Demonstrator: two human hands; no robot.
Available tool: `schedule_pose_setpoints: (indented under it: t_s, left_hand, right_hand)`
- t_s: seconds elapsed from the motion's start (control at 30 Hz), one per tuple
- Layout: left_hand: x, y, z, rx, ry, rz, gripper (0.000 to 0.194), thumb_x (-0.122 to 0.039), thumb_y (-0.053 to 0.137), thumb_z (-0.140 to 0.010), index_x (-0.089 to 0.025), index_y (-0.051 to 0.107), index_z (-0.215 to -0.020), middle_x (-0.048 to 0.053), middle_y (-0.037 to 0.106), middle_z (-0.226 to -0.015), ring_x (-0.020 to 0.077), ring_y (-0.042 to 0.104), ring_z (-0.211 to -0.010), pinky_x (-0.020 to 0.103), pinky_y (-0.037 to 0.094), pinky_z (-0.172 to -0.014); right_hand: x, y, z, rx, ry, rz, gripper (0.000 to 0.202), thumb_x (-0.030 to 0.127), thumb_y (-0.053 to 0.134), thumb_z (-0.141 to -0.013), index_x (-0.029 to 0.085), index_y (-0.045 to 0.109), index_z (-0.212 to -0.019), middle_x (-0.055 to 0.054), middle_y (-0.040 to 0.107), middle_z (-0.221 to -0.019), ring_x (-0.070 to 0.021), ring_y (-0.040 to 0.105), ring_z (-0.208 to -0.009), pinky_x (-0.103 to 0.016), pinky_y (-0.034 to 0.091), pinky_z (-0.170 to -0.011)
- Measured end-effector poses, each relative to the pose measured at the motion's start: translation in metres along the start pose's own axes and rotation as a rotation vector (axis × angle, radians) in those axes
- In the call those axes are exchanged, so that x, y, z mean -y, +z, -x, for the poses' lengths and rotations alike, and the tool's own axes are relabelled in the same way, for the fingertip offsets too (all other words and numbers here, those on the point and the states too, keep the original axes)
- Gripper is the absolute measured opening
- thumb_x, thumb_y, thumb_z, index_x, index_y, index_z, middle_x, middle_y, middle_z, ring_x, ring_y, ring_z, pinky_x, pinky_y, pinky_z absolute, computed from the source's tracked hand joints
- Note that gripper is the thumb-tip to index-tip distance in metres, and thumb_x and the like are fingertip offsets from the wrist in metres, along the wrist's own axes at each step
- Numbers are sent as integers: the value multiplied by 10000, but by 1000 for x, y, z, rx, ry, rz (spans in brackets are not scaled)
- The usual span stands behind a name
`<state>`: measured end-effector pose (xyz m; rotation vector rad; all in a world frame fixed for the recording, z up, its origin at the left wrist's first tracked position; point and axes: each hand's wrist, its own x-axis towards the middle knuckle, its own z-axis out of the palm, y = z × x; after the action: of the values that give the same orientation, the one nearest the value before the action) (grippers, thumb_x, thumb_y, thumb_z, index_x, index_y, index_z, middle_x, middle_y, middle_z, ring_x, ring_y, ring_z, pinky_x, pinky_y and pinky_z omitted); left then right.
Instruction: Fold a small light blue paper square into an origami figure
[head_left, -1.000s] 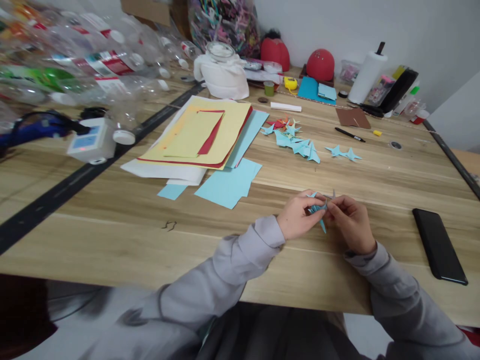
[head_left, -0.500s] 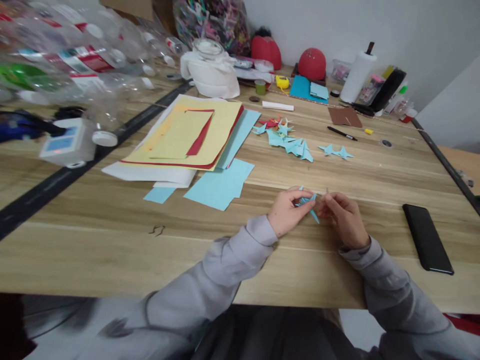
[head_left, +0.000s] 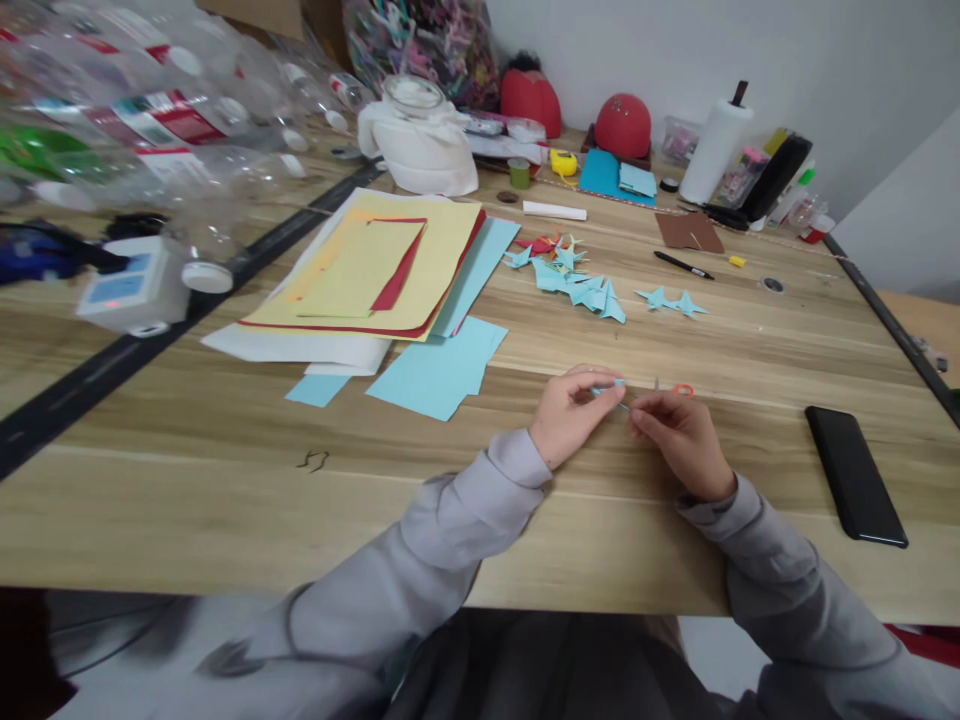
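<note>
A small light-blue folded paper crane (head_left: 619, 382) is held between the thumb and fingers of my left hand (head_left: 571, 412), which hide most of it. A thin blue point sticks out to the right of that grip. My right hand (head_left: 686, 435) is closed in a pinch at the end of this point, its fingertips close to the left thumb. Just behind the right hand lie scissors (head_left: 683, 390); an orange handle loop and a grey tip show, the rest is covered. Farther back, several light-blue paper cranes (head_left: 600, 296) sit in a cluster beside red and orange ones (head_left: 541, 246).
Left of my hands are blue paper sheets (head_left: 439, 375) and a stack of yellow, red and white paper (head_left: 360, 270). A black phone (head_left: 855, 475) lies at the right. Beyond are a pen (head_left: 684, 265), brown paper (head_left: 690, 232) and plastic bottles (head_left: 172, 120) at the far left.
The crane has turned in my left hand, and less of it shows. My right hand has shifted slightly left to the crane's point, and the scissors' orange handle now shows behind it.
</note>
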<state>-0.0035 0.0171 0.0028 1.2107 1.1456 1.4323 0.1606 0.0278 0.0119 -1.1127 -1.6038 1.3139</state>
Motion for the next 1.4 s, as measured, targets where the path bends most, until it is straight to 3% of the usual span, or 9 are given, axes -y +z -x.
schedule_pose_setpoints:
  t_s: [0.1, 0.3, 0.5, 0.67, 0.93, 1.17, 1.4]
  left_hand:
    - [-8, -4, -1, 21, -72, 76, 187, -344, 705, -720, -161, 743, -727, 96, 724, -943, 204, 651, -899, 307, 524, -706]
    - [-13, -4, 1, 84, -144, 230, 193, -311, 788, -621, -138, 744, -693, 94, 723, -895, 142, 632, -698, 265, 509, -594]
    - [-10, 0, 2, 77, -245, 327, 216, -275, 832, -566, -138, 744, -707, 62, 727, -795, 130, 638, -665, 271, 531, -635]
    - [-18, -3, 3, 199, -386, 520, 281, -193, 818, -577, -139, 754, -845, 57, 737, -829, 112, 642, -644, 256, 534, -657]
    - [-18, -7, 4, 428, -496, 672, 190, -160, 727, -679, -78, 740, -850, 103, 721, -779, 180, 675, -734, 302, 577, -655]
    - [-16, -6, 5, 416, -481, 720, 153, -115, 681, -727, -72, 728, -866, 133, 738, -873, 208, 703, -807, 313, 590, -684]
    - [-16, -5, 5, 345, -493, 724, 93, -96, 717, -698, -80, 713, -790, 127, 750, -874, 199, 712, -753, 323, 599, -672]
  right_hand:
    - [1, -5, -3, -18, 51, -109, 202, 364, 734, -699, 174, 680, -739, 12, 632, -558, -107, 565, -512, -240, 464, -524]
    - [3, -8, -4, -108, 169, -331, 226, 365, 777, -652, 174, 689, -734, 14, 627, -525, -103, 549, -473, -240, 461, -504]
    - [5, -8, -5, -112, 217, -440, 188, 319, 792, -630, 180, 695, -712, 13, 628, -520, -102, 540, -466, -243, 456, -497]
    - [8, -9, -7, -46, 319, -537, 148, 271, 789, -612, 168, 699, -669, 5, 630, -540, -89, 528, -486, -220, 428, -487]
    - [13, -9, -9, -10, 421, -640, 99, 191, 767, -570, 145, 696, -621, 21, 587, -503, -51, 488, -456, -164, 388, -439]
    - [14, -10, -8, -13, 420, -702, 79, 199, 760, -574, 166, 698, -611, 31, 560, -491, -53, 476, -456, -164, 400, -434]
    - [12, -12, -9, 4, 419, -717, 66, 185, 752, -610, 165, 690, -622, 35, 576, -510, -47, 460, -444, -169, 403, -433]
